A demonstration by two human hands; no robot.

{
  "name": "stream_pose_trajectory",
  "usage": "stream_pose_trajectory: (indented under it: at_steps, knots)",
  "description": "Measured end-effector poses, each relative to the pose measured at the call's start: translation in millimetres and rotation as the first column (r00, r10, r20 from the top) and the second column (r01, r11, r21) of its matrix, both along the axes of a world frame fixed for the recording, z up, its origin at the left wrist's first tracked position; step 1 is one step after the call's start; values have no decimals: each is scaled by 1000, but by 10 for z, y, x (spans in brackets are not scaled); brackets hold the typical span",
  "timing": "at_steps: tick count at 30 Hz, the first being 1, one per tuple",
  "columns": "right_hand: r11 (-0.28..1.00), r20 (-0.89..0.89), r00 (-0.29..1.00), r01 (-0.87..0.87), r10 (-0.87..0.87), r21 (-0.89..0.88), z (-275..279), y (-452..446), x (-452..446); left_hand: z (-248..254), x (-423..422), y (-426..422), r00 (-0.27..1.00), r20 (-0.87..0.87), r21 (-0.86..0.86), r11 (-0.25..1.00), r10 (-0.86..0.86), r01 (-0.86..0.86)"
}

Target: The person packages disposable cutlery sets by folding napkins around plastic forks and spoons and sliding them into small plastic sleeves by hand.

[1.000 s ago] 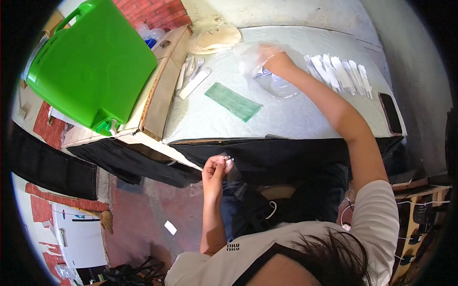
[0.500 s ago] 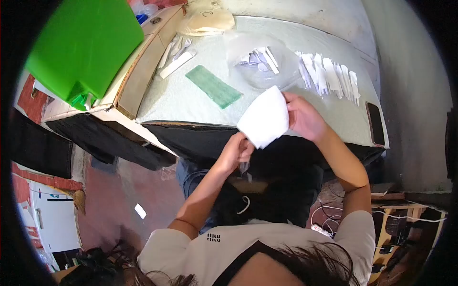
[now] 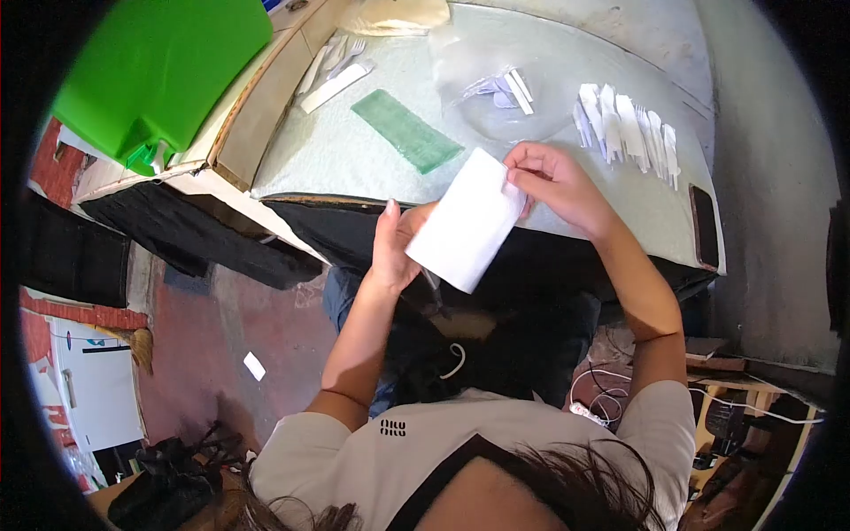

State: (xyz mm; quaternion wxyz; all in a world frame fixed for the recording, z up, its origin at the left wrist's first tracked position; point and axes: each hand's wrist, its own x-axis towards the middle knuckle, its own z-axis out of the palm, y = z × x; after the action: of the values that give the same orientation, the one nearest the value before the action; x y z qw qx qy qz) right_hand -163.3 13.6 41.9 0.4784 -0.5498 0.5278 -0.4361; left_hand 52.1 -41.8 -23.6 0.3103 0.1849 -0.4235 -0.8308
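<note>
A folded white paper napkin (image 3: 469, 221) is held over the table's front edge, between my hands. My left hand (image 3: 396, 246) supports its left side, thumb raised and fingers partly behind the paper. The fingers of my right hand (image 3: 558, 184) pinch its upper right corner. Beyond it on the table lies a clear plastic bag (image 3: 491, 115) with white pieces (image 3: 512, 91) inside. A green rectangular packet (image 3: 405, 130) rests to the left. To the right stands a row of several wrapped utensils (image 3: 624, 128). Something thin and clear hangs below my left hand.
A phone (image 3: 704, 226) lies at the right edge of the pale table (image 3: 336, 168). At the back left are a fork (image 3: 348, 57) and white strips (image 3: 337, 87). A large green container (image 3: 164, 75) stands on the left counter, and a round beige stack (image 3: 394, 16) sits behind.
My right hand has come back from the plastic bag to the napkin, which now appears more rectangular. My left hand has risen and its thumb has moved away from the paper.
</note>
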Motion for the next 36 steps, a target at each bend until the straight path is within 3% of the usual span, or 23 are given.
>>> stream_pose_trajectory:
  at_steps: [1,2,4,5,8,12,15,18,22,25,27,30,33,36]
  knots:
    - [1000,-30,999,11,-12,-24,16,-7,11,-60,20,-77,994,-29,-43,993,-108,107]
    - [999,-62,998,20,-23,-49,33,-15,21,-202,61,-205,932,-231,-20,959,-279,282]
    - [996,-76,996,29,-35,-85,67,-11,45,-212,67,-190,956,-138,-11,966,-259,260]
    - [995,-60,998,31,-37,-95,81,4,61,-196,39,-183,967,-95,-121,967,-237,225]
    - [993,-33,998,44,-48,-113,93,39,68,-7,-36,-11,997,34,-198,978,-63,68]
    - [985,-1,997,72,-73,-158,129,115,97,96,-117,115,959,170,-515,850,226,-109]
    - [968,-30,998,53,-62,-247,160,187,103,135,-144,173,874,116,-675,683,472,-279]
    - [963,-28,998,48,-58,-267,146,254,75,225,-162,207,791,-7,-785,487,611,-383]
    - [968,-29,999,11,-20,-253,134,311,68,208,-151,211,740,-71,-855,342,669,-391]
    - [984,-32,999,-48,43,-170,160,351,58,230,-149,205,697,-195,-905,147,690,-399]
    - [986,-13,994,-109,108,-125,170,362,42,226,-168,197,694,-216,-904,127,687,-408]
    - [895,-60,981,144,-186,-422,175,377,242,259,-181,220,688,-191,-916,126,701,-382]
    - [706,-341,888,-26,-309,-707,265,384,208,300,-184,245,707,-102,-914,214,700,-344]
    - [659,-464,806,-127,-367,-742,308,390,271,300,-193,276,761,-16,-866,372,649,-335]
